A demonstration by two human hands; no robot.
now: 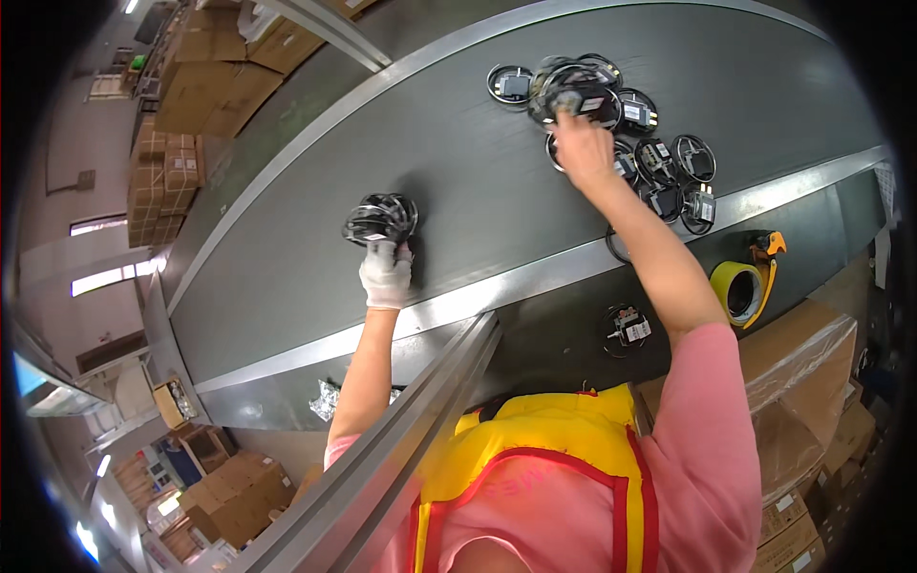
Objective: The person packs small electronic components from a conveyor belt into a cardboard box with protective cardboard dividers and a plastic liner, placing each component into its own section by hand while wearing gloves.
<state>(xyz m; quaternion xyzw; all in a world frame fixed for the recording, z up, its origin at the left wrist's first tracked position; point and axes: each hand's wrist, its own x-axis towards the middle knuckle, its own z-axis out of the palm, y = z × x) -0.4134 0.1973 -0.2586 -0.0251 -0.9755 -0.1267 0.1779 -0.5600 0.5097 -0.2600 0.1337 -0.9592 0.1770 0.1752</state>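
Note:
In a white glove, my left hand (386,277) is closed on a bundle of coiled black cables (380,220) above the dark belt (478,201). My bare right hand (583,148) reaches to the far right, its fingers pinched on a coiled black cable with a small box (576,94), smeared by motion. Around and under it lie several more cable coils with small black boxes and pale labels, such as one at the left of the group (511,85) and one near the belt's edge (700,205). Part of the pile is hidden behind my right hand.
A metal rail (544,277) edges the belt on my side, and a metal post (401,435) rises in front of me. On the near ledge lie another coiled cable (628,329) and a yellow tape roll with an orange-handled dispenser (740,291). Cardboard boxes (802,372) stand at right.

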